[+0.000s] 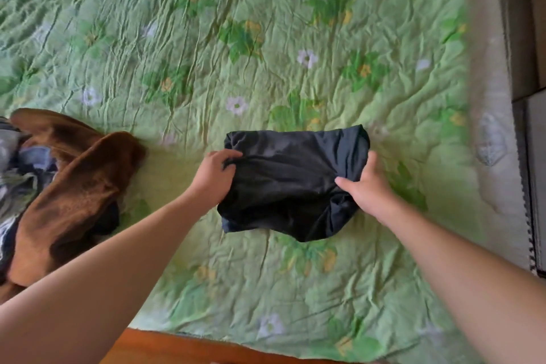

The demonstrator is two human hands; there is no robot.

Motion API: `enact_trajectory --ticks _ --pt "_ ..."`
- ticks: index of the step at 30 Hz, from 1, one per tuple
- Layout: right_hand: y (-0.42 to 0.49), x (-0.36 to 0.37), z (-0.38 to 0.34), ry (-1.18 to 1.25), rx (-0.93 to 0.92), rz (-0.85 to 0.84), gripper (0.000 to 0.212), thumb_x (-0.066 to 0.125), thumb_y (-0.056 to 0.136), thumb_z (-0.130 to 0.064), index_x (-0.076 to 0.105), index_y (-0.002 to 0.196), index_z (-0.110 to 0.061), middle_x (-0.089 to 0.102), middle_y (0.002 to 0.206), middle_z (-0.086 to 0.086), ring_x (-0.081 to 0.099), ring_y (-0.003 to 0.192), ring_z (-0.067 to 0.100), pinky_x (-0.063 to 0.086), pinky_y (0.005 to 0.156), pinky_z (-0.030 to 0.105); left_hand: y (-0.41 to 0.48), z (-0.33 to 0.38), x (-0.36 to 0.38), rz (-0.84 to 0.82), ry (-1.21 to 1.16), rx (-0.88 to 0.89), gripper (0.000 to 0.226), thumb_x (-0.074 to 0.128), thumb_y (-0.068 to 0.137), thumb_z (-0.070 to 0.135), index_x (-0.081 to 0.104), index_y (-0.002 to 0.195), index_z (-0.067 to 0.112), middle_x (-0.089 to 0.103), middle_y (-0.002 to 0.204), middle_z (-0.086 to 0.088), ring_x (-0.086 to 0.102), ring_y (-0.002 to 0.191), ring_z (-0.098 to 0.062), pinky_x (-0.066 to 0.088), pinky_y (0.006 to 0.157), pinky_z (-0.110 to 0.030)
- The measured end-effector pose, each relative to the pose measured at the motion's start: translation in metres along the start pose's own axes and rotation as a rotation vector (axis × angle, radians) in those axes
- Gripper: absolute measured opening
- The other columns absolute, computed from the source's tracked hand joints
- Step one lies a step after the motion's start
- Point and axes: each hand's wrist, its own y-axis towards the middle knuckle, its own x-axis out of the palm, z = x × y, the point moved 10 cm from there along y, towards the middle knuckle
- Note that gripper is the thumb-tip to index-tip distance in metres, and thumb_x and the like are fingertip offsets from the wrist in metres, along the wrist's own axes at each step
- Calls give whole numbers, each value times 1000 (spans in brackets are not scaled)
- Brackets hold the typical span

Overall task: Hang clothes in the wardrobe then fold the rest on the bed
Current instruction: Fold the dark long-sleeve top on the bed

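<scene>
Black garment (295, 183): partly folded bundle on the bed (266, 38), right of the bed's middle, toward its near edge. Whether it lies flat or is slightly lifted cannot be told.
Left grip (213, 176): fingers curled, pinching the garment's left edge.
Right grip (367, 190): thumb on top, fingers round the right edge, holding it.
Brown cloth (74, 186): heaped at the bed's left edge, over striped and grey clothes (17, 180), all unfolded.
Step, as judged: folding this piece.
To do it well: hold both edges taut and level, bring them over squarely, lay the bundle flat on the bed, and smooth the bunching near the right grip before releasing.
</scene>
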Motion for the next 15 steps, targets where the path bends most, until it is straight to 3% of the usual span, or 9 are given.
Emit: enact_trajectory --ticks 2,4,6,7,10,13,15 --pt "-8 6 6 -197 -14 60 99 81 84 -31 16 156 -10 40 153 17 45 136 37 39 111 45 -5 -15 10 -58 220 25 42 62 93 12 60 134 22 43 140 -13 48 129 -33 38 113 -38" --pt "-17 -7 -7 -357 -108 287 98 79 82 -38 20 156 -11 40 150 21 43 135 42 39 108 52 -9 -15 11 2 326 83 53 64 91 22 51 142 26 23 154 -14 26 144 -37 30 116 -46" --pt "-27 -4 -36 -541 -328 465 94 71 84 -47 22 156 -13 34 154 22 37 139 44 33 110 60 -13 6 20 111 508 271 61 58 93 38 36 149 33 6 164 -6 5 152 -31 23 118 -53" --pt "-30 9 -51 -623 -463 468 91 64 87 -53 23 157 -13 27 159 22 31 145 43 27 113 64 -17 18 31 140 610 386 65 52 94 47 27 153 36 1 166 -4 -2 154 -27 17 119 -54" --pt "-22 72 -57 -883 -654 200 87 39 92 -69 18 162 -21 5 170 13 2 157 35 5 120 69 -24 24 74 125 841 578 72 35 97 62 8 159 39 -8 168 -10 -11 155 -29 7 122 -61" --pt "1 97 -28 -1009 -550 7 81 12 92 -79 -10 159 -40 -18 169 2 -18 155 30 -4 116 72 -17 -4 83 94 900 516 72 27 97 69 -3 158 44 -11 168 -13 -14 154 -27 5 121 -63" --pt "7 95 -21 -973 -508 -21 79 9 91 -82 -14 157 -45 -26 167 1 -23 154 28 -5 115 74 -13 -15 82 59 905 474 72 20 96 73 -9 156 47 -15 167 -11 -17 154 -25 5 122 -61"
